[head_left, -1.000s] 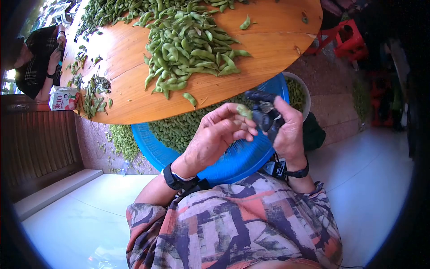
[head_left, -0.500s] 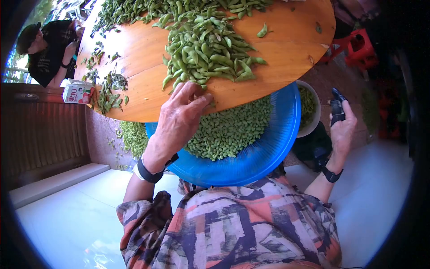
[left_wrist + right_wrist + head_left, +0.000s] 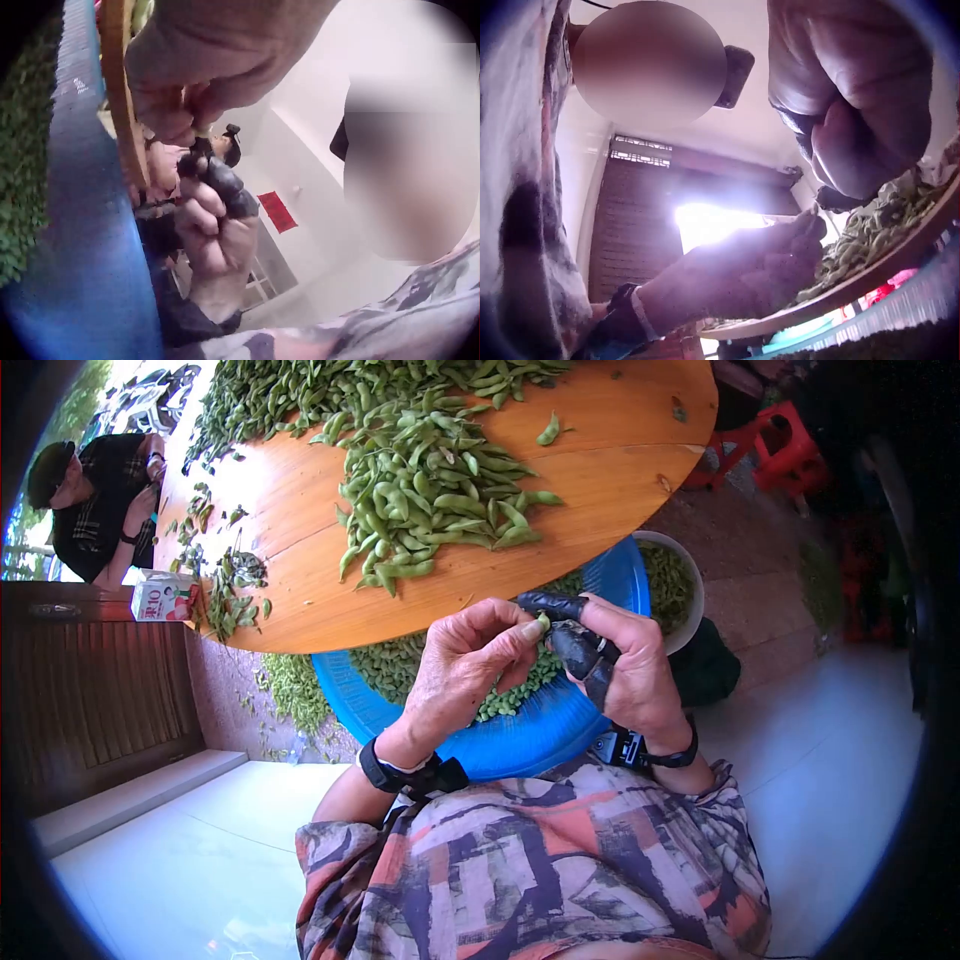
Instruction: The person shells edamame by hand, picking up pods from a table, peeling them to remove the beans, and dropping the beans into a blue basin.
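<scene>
Green pod: left hand pinches, right hand grips, over blue basin.

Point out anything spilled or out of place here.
On the floor beside the blue basin, a pale green heap lies loose, its edges straggling, so it looks spilled, though possibly dropped there deliberately. One pod also lies apart from the pile on the table.

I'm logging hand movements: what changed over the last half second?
The left hand drew back from the pod pile and now pinches a green pod; the right hand swung leftward to meet it over the blue basin. The pile stayed put.
</scene>
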### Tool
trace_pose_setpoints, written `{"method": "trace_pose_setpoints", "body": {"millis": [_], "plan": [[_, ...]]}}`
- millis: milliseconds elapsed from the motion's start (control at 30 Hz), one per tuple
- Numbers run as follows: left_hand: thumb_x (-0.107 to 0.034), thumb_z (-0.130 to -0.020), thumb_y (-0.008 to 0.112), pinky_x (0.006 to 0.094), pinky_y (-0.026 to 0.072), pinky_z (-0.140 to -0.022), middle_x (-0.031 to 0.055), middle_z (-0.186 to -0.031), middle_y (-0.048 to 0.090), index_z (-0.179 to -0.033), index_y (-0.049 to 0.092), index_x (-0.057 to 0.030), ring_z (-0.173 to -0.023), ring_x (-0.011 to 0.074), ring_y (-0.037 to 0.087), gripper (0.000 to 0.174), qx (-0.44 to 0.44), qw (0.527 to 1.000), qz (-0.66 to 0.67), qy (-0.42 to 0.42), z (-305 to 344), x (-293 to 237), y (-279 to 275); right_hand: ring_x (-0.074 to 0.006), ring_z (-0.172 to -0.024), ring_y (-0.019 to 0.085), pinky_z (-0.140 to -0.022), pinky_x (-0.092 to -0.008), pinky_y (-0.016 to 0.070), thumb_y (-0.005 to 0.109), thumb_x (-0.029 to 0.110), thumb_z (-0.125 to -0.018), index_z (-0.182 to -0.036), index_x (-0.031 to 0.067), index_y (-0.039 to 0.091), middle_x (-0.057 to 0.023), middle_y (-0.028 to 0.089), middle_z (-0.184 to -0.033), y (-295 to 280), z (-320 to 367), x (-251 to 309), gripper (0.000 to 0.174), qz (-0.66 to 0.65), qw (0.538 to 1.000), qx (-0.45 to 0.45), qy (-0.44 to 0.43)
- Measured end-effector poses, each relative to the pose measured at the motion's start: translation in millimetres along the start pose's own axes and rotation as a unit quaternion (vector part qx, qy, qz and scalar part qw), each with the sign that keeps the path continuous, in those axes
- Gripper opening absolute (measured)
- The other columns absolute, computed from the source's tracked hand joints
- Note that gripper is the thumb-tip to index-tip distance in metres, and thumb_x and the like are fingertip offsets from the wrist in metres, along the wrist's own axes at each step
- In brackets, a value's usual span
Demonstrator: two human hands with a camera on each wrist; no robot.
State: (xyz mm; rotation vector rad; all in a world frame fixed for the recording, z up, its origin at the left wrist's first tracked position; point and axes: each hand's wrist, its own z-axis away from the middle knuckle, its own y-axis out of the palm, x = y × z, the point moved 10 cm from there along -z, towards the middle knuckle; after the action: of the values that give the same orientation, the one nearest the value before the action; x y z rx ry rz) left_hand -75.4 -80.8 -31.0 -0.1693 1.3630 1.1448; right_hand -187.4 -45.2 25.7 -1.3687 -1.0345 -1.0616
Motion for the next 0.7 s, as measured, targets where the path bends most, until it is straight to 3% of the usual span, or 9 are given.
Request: {"method": "trace_pose_setpoints", "body": {"millis": [67,200,267,333,533,633,700], "plan": [[-0.013,-0.095,0.062,0.0211,0.0334,-0.045,0.0018,-0.067,0.058,-0.092,0.062,-0.0016,-0.051,0.008,0.047,0.012,-0.017,1.0,-0.026,0.005,-1,1,-1,-0.0159,-0.075,0.056,-0.069,-0.0286,0.0449,0.061,0.002,-0.086,-0.111,-0.0009,0.064,-0.0115,0.056,-0.081,-1,0,-2,0.025,0.004,1.0,-0.002,0.001],[-0.015,-0.095,0.064,0.0207,0.0348,-0.045,0.0002,-0.069,0.058,-0.09,0.062,-0.0023,-0.053,0.0055,0.048,0.014,-0.001,1.0,-0.002,0.001,-5,8,2,-0.013,-0.072,0.055,-0.065,-0.0271,0.0441,0.062,0.004,-0.086,-0.103,-0.0007,0.066,-0.008,0.057,-0.079,-10,0,-6,0.019,0.013,0.998,-0.051,-0.028],[-0.014,-0.095,0.063,0.0215,0.0393,-0.048,0.0017,-0.071,0.06,-0.093,0.063,-0.0019,-0.055,0.0068,0.051,0.012,0.019,0.997,0.069,-0.02,-7,14,7,-0.0111,-0.071,0.054,-0.064,-0.0261,0.0435,0.063,0.005,-0.086,-0.101,-0.0002,0.066,-0.0058,0.057,-0.078,-15,1,-3,0.016,0.041,0.997,-0.058,-0.037],[-0.013,-0.095,0.063,0.0218,0.0415,-0.051,0.0027,-0.072,0.062,-0.094,0.063,-0.0014,-0.057,0.0074,0.053,0.012,0.007,0.998,0.06,-0.017,-8,13,12,-0.0073,-0.066,0.052,-0.06,-0.0241,0.0428,0.064,0.008,-0.087,-0.097,0.0009,0.067,-0.0009,0.057,-0.073,-19,3,-20,0.012,-0.038,0.995,-0.055,0.076],[-0.01,-0.095,0.061,0.0231,0.0446,-0.055,0.0061,-0.076,0.064,-0.094,0.064,0.0005,-0.061,0.0109,0.056,0.011,0.013,1.0,0.008,0.006,-12,13,10,-0.0021,-0.063,0.05,-0.055,-0.02,0.0413,0.063,0.011,-0.088,-0.102,0.0015,0.066,0.0034,0.055,-0.067,-19,11,-33,0.018,-0.182,0.975,-0.028,0.121],[-0.008,-0.094,0.061,0.024,0.0429,-0.053,0.0069,-0.076,0.064,-0.092,0.064,0.0007,-0.06,0.0125,0.055,0.01,-0.003,1.0,0.005,0.024,-15,10,9,-0.0005,-0.062,0.049,-0.054,-0.0185,0.0397,0.061,0.01,-0.088,-0.11,0.0018,0.066,0.0042,0.054,-0.07,-11,15,-37,0.024,-0.221,0.967,0.022,0.12],[-0.008,-0.094,0.062,0.0237,0.0426,-0.054,0.0069,-0.076,0.063,-0.091,0.064,0.0008,-0.06,0.0122,0.055,0.009,-0.012,1.0,0.002,0.025,-16,10,10,-0.0008,-0.062,0.049,-0.054,-0.0188,0.0394,0.061,0.009,-0.087,-0.109,0.0018,0.066,0.0042,0.054,-0.071,-12,14,-35,0.024,-0.189,0.975,0.006,0.114]]}}
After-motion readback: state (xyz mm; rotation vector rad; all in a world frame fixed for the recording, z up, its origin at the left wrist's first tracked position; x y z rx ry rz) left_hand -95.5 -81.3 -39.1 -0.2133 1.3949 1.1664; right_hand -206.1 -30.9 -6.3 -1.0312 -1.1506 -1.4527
